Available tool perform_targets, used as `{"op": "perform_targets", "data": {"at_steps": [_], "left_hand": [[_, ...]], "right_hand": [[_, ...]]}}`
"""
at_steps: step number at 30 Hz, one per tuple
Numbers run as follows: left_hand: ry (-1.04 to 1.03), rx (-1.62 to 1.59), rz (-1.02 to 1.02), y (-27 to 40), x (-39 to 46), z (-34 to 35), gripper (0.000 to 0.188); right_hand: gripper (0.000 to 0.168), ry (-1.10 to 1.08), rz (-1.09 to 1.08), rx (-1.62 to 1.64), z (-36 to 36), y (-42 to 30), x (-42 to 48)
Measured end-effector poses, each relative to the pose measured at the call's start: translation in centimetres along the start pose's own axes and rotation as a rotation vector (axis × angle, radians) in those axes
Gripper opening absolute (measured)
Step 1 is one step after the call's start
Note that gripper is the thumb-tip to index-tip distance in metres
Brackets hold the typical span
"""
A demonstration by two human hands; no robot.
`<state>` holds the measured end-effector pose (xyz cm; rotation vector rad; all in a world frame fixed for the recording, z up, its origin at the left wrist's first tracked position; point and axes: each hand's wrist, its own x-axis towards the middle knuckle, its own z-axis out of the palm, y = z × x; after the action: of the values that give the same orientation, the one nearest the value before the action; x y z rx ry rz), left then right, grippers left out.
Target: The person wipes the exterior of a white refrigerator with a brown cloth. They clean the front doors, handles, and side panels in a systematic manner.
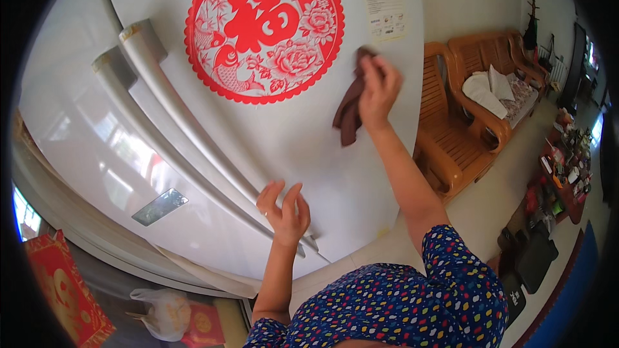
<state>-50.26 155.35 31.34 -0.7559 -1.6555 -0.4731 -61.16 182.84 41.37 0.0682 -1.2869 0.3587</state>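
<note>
A white refrigerator door (309, 154) fills the middle of the view. My right hand (380, 92) holds a dark brown cloth (349, 108) against or close to the door, below a paper label (385, 7) that bears writing. To the left of the cloth is a round red and white paper-cut decoration (265, 34) with flowers and fish. My left hand (285, 212) has its fingers apart and holds nothing; it is near the lower end of the right one of two long curved silver door handles (186, 121). Whether it touches the handle I cannot tell.
Wooden armchairs (449, 130) and a wooden bench with cushions (486, 92) stand at the right. A red-brown table (574, 208) crowded with small items is at the far right, beside black chairs (534, 258). A plastic bag (167, 313) and red paper bags (67, 292) lie lower left.
</note>
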Motion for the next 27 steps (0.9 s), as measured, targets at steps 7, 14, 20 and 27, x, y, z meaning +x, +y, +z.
{"op": "perform_targets", "data": {"at_steps": [7,14,20,27], "left_hand": [[0.151,0.144,0.068,-3.2,9.5,3.6,0.043],[0.084,0.341,-0.024,-6.1,11.5,6.8,0.047],[0.04,0.356,-0.099,-6.0,11.4,7.0,0.05],[-0.026,0.233,-0.191,-5.0,11.4,7.7,0.051]], "right_hand": [[0.049,-0.213,-0.077,0.213,-0.5,-5.7,-0.1],[0.038,-0.047,-0.225,0.144,1.8,-2.9,6.3],[0.039,-0.048,-0.282,0.222,3.7,-6.2,11.6],[0.036,0.09,-0.277,0.171,6.6,-5.4,19.7]]}}
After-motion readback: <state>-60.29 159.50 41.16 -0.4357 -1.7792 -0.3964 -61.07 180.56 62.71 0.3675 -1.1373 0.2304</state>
